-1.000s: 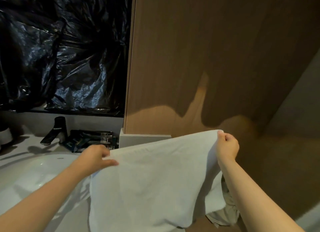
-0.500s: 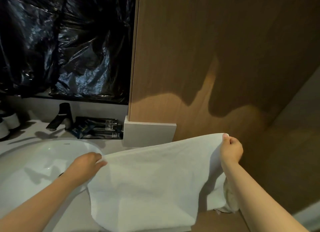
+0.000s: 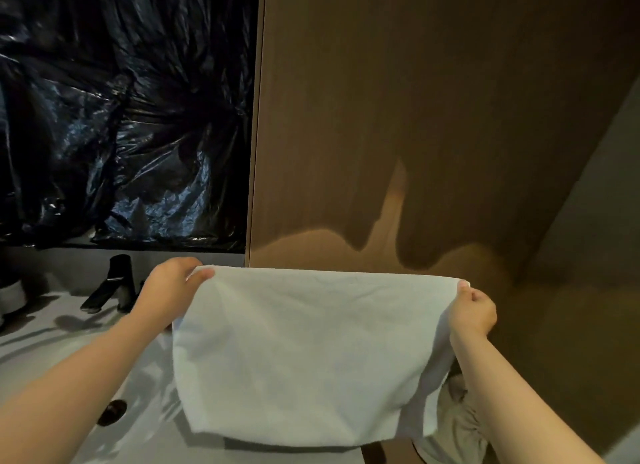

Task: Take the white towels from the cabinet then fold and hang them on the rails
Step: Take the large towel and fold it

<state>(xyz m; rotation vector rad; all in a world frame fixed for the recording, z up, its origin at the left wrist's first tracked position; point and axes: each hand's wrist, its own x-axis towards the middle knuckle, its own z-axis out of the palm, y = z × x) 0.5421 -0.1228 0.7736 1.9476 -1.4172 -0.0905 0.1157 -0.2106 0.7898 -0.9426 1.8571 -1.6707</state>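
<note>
Both hands hold a white towel (image 3: 304, 352) up.
Left hand (image 3: 169, 287) and right hand (image 3: 472, 313), apart, pinch its top corners.

I can read no text, label, brand, number or sign from my feed; nothing legible stands on any surface in view.

two bare forearms (image 3: 86, 377), a bare left hand (image 3: 166, 290) and a bare right hand (image 3: 472, 313)
</note>
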